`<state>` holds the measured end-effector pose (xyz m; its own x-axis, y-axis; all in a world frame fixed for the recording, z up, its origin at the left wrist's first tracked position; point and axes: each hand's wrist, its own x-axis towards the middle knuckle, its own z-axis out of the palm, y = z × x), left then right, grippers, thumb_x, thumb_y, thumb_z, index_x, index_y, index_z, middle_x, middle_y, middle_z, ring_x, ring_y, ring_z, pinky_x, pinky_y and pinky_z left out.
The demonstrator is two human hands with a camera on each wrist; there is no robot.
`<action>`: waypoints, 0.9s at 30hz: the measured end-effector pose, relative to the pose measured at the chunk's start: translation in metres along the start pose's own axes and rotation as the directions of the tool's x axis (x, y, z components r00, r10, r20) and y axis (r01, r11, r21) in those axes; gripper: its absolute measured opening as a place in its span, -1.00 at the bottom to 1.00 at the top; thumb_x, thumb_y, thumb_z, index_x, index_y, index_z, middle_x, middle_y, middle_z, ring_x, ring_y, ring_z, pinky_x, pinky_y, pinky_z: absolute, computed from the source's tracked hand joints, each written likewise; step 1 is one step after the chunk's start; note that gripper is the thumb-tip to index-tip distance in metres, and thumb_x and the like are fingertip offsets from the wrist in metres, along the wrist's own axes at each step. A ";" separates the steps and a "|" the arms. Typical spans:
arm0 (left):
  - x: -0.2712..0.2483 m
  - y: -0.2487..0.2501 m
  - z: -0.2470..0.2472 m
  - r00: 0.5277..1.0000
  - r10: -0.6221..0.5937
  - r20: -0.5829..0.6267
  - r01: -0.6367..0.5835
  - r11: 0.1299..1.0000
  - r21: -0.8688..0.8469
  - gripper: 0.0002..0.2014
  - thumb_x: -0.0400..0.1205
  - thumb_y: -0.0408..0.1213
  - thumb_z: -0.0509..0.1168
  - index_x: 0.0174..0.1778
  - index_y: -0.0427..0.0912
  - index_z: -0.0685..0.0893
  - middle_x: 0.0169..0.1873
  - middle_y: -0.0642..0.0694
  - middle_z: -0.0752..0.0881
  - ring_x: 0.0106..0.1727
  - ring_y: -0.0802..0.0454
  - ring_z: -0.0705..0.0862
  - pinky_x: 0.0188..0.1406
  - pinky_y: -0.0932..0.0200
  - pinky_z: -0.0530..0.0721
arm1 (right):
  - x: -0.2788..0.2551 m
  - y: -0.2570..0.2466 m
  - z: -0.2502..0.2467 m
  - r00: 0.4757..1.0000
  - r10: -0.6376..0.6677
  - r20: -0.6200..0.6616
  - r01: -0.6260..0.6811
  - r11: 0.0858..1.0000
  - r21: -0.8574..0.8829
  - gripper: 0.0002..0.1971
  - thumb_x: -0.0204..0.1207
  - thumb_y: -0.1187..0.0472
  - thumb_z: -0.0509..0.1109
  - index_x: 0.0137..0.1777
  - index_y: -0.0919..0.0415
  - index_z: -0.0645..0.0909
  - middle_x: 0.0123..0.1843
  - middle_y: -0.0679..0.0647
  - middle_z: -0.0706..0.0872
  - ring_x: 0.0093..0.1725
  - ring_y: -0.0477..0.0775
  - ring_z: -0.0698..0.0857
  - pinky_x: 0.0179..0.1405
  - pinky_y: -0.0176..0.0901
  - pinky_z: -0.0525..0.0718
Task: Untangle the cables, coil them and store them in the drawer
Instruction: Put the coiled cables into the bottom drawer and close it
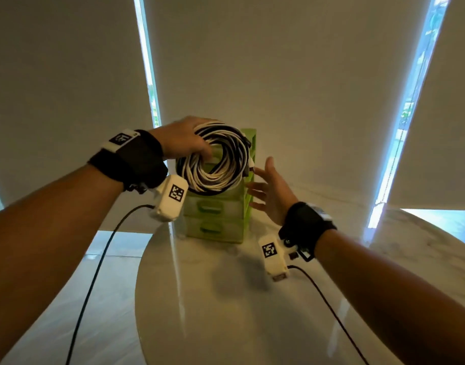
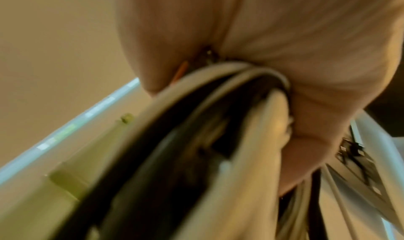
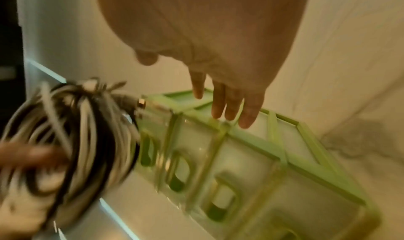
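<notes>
Storage step: coiled cables held at the drawer unit.

Head view: the left hand point(image 1: 182, 139) gripped the cable coil point(image 1: 215, 159) in front of the upper drawers of the green drawer unit point(image 1: 221, 222), which stood toward the far edge of the tabletop point(image 1: 226, 299). The right hand point(image 1: 272, 189), fingers spread, hovered beside the unit. Left wrist view: fingers curled round the cable strands. Right wrist view: straight fingers point(image 3: 218, 103) reached over the unit's side. Every visible drawer appeared closed, so one probably needed pulling open next.

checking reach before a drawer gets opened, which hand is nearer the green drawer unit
Right. The right hand hangs open beside the green drawer unit, fingers by its side frame. The left hand holds the cable coil before its upper drawers.
</notes>
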<state>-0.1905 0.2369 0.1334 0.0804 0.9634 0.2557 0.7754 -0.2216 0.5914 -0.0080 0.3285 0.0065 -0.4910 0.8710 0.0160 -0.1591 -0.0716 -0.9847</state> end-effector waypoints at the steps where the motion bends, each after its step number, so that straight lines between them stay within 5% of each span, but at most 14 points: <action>1: 0.006 -0.003 -0.002 0.999 -0.041 0.002 0.041 0.999 0.006 -0.57 0.44 -0.58 0.40 0.24 -0.30 0.64 -0.06 -0.35 0.76 -0.17 -0.29 0.76 -0.25 0.05 0.74 | 0.005 0.006 0.005 0.999 -0.037 -0.033 0.035 0.997 -0.067 -0.36 0.62 -0.31 0.10 0.56 0.07 0.36 0.41 0.12 0.53 0.38 0.12 0.53 0.34 0.07 0.50; 4: 0.017 -0.007 -0.001 0.991 -0.129 0.030 0.125 0.987 0.105 -0.68 0.41 -0.53 0.42 0.09 -0.42 0.67 -0.17 -0.39 0.75 -0.32 -0.21 0.72 -0.30 0.10 0.68 | 0.021 0.022 0.016 0.971 -0.219 -0.099 0.162 0.900 -0.405 -0.54 0.55 0.06 0.45 0.37 0.17 0.44 0.18 0.11 0.62 -0.03 -0.01 0.67 -0.09 -0.14 0.68; 7: 0.022 -0.007 0.004 0.988 -0.150 0.047 0.141 0.977 0.158 -0.78 0.38 -0.51 0.44 -0.06 -0.39 0.71 -0.27 -0.25 0.74 -0.36 -0.12 0.70 -0.29 0.10 0.65 | 0.034 0.019 0.008 0.955 -0.282 -0.089 0.172 0.773 -0.610 -0.59 0.42 0.14 0.58 0.18 0.10 0.48 0.05 0.07 0.66 0.03 0.14 0.68 0.12 0.14 0.69; 10: 0.025 0.001 0.006 0.989 -0.145 0.011 0.140 0.972 0.187 -0.83 0.35 -0.48 0.46 -0.16 -0.39 0.73 -0.38 -0.20 0.72 -0.39 -0.14 0.67 -0.27 0.06 0.62 | 0.040 0.002 -0.009 0.967 -0.256 -0.007 0.160 0.624 -0.765 -0.61 0.45 0.18 0.55 0.23 0.19 0.53 0.09 0.09 0.67 0.08 0.14 0.65 0.17 0.06 0.63; 13: 0.028 0.009 0.007 0.988 -0.152 -0.022 0.154 0.969 0.195 -0.80 0.31 -0.42 0.48 -0.17 -0.37 0.73 -0.36 -0.21 0.72 -0.34 -0.17 0.68 -0.19 0.00 0.63 | 0.043 -0.012 -0.035 0.981 -0.194 0.008 0.121 0.580 -0.806 -0.66 0.49 0.24 0.51 0.21 0.20 0.52 0.16 0.15 0.69 0.04 0.12 0.64 0.02 -0.04 0.62; 17: 0.027 0.017 0.020 0.990 -0.141 -0.012 0.139 0.956 0.260 -0.80 0.30 -0.38 0.47 -0.18 -0.30 0.73 -0.28 -0.24 0.76 -0.30 -0.14 0.68 -0.24 0.02 0.65 | 0.037 -0.015 -0.061 0.981 -0.180 -0.071 0.067 0.661 -0.748 -0.67 0.52 0.32 0.46 0.23 0.16 0.47 0.11 0.13 0.68 -0.09 0.09 0.64 -0.21 -0.16 0.59; 20: 0.027 0.018 0.029 0.991 -0.129 -0.031 0.132 0.942 0.308 -0.76 0.28 -0.32 0.47 -0.16 -0.30 0.74 -0.21 -0.29 0.78 -0.31 -0.13 0.68 -0.29 0.05 0.61 | 0.034 0.006 -0.052 0.936 -0.210 -0.281 -0.047 0.719 -0.693 -0.70 0.46 0.22 0.52 0.00 0.12 0.41 -0.09 0.08 0.65 -0.13 0.13 0.64 -0.09 0.05 0.65; 23: 0.026 0.016 0.027 0.990 -0.137 -0.045 0.144 0.946 0.291 -0.66 0.19 -0.25 0.47 -0.16 -0.32 0.73 -0.19 -0.33 0.78 -0.32 -0.17 0.68 -0.27 -0.04 0.66 | 0.023 0.039 -0.029 0.909 0.114 -0.400 -0.229 0.940 -0.253 -0.85 0.53 0.24 0.40 -0.17 0.21 0.47 -0.17 0.22 0.61 -0.22 0.19 0.61 -0.20 0.05 0.63; 25: 0.027 0.011 0.027 0.991 -0.124 -0.055 0.135 0.953 0.273 -0.66 0.17 -0.26 0.48 -0.17 -0.33 0.73 -0.20 -0.34 0.77 -0.31 -0.19 0.70 -0.23 -0.10 0.71 | 0.018 0.059 -0.007 0.899 0.329 -0.288 -0.322 0.944 0.074 -0.85 0.56 0.20 0.37 0.01 0.29 0.61 -0.10 0.28 0.68 -0.21 0.25 0.66 -0.26 -0.02 0.68; 27: 0.031 0.006 0.029 0.991 -0.113 -0.074 0.128 0.959 0.253 -0.77 0.25 -0.35 0.48 -0.21 -0.34 0.73 -0.24 -0.33 0.77 -0.34 -0.17 0.69 -0.28 0.00 0.66 | 0.023 0.072 0.011 0.904 0.341 -0.258 -0.295 0.934 0.203 -0.74 0.51 0.16 0.44 0.15 0.24 0.65 0.00 0.31 0.74 -0.17 0.31 0.72 -0.39 0.04 0.75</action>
<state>-0.1650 0.2700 0.1230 -0.0543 0.9685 0.2430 0.9125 -0.0507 0.4060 -0.0397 0.3381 -0.0618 -0.2774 0.8882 -0.3663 -0.1777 -0.4221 -0.8890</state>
